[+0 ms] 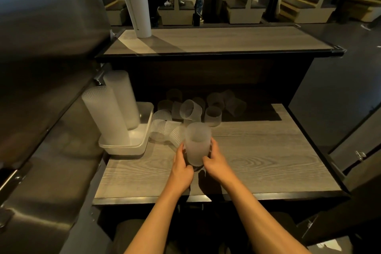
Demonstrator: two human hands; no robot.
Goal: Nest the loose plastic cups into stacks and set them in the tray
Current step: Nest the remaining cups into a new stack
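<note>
Both hands, left (182, 168) and right (216, 164), fingers curled around upright frosted cup stack (197, 144) on wooden counter (268, 161); two tall stacks (115, 117) in white tray (132, 146).

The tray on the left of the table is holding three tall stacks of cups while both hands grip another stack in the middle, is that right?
Not quite: the head view shows two tall stacks standing in the tray, not three. The rest holds: the tray sits on the left of the table, and the left hand and right hand grip another stack in the middle.

Rear loose cups (218, 99) blur in shadow; white stack's (134, 0) top is cropped.
</note>
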